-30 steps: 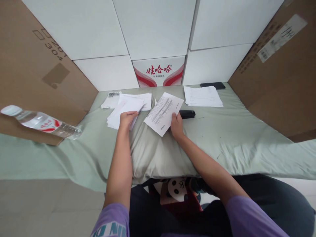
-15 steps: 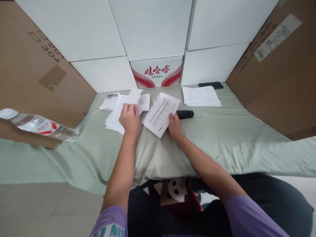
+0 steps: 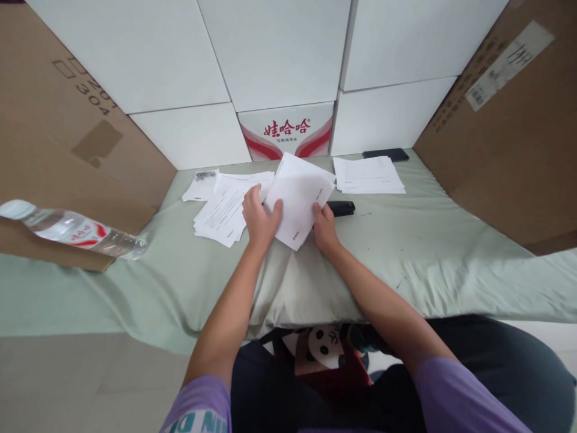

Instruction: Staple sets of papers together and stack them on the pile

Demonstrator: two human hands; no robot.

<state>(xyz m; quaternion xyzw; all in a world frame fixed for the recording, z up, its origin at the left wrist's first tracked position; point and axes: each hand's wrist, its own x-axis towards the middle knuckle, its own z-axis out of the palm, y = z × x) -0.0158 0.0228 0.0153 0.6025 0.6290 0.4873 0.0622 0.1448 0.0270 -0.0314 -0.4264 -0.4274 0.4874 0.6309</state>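
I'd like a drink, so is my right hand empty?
No, your right hand holds the papers by their right side, thumb on top.

Makeshift paperwork spot, building type unclear: cloth-covered bench (image 3: 406,258), papers (image 3: 369,177) on bench, white cartons (image 3: 279,54) stacked behind bench, brown cardboard (image 3: 500,168) flanking bench, tiled floor (image 3: 85,379) below.

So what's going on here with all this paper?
The person's right hand holds some white sheets by their right edge; the left hand is at their left side, thumb over the top sheet. A loose pile of printed papers lies to the left, another stack to the right. A black object, perhaps a stapler, lies beside the right hand.
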